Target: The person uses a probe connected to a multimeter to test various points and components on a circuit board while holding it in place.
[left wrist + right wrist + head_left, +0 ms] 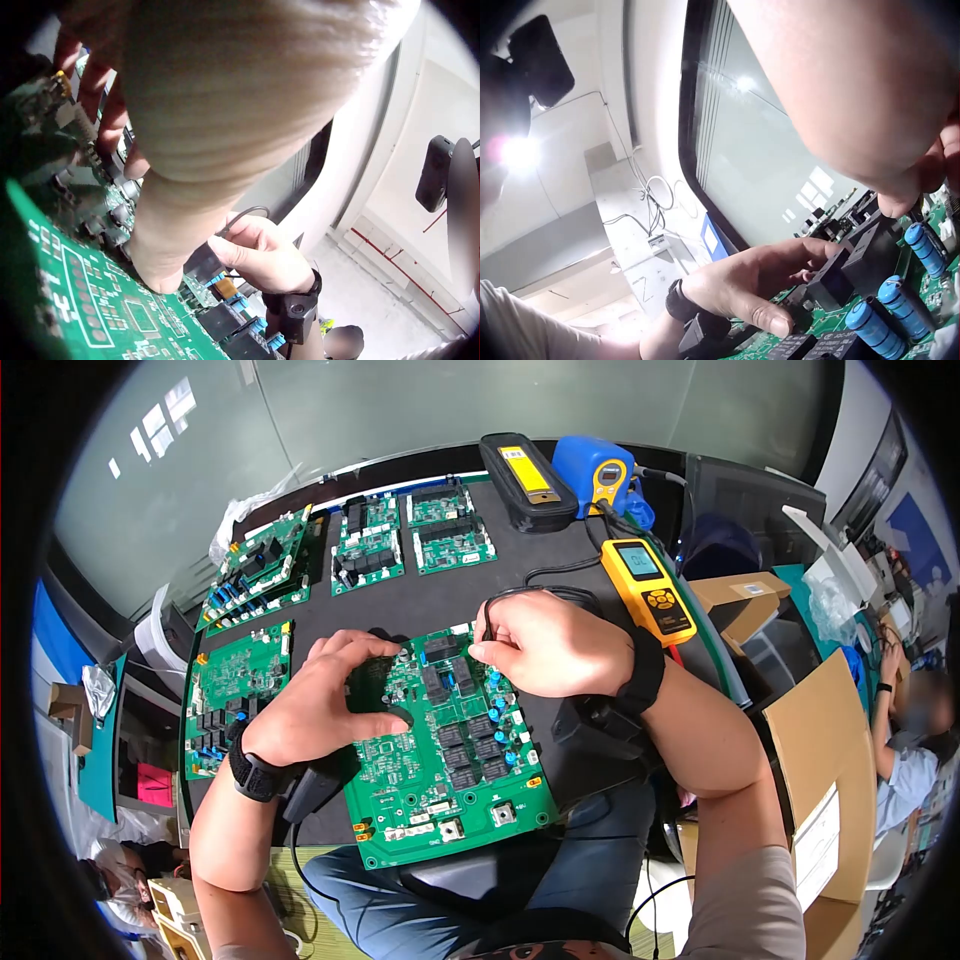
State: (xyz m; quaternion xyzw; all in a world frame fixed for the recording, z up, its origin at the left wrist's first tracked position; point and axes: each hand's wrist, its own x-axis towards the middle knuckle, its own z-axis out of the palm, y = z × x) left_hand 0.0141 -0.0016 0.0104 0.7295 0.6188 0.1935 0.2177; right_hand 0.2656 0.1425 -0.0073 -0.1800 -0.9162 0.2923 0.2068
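Observation:
A large green circuit board [450,760] lies half on the black table, half over my lap. My left hand [320,700] rests on its upper left part, fingers curled over the components, thumb [161,255] pressed on the board's face [90,307]. My right hand [545,645] hovers over the board's top edge and pinches a black probe [481,645] whose tip points down among the black relays. Its black lead [540,593] loops back towards a yellow multimeter [648,590]. In the right wrist view, blue cylindrical parts [874,322] stand just below that hand [870,90].
Several more green boards [370,545] lie at the back left of the black table [420,605]. A black case with a yellow label [528,480] and a blue soldering station [595,470] stand at the back. Cardboard boxes [815,770] are at my right, and another person [905,750] sits beyond them.

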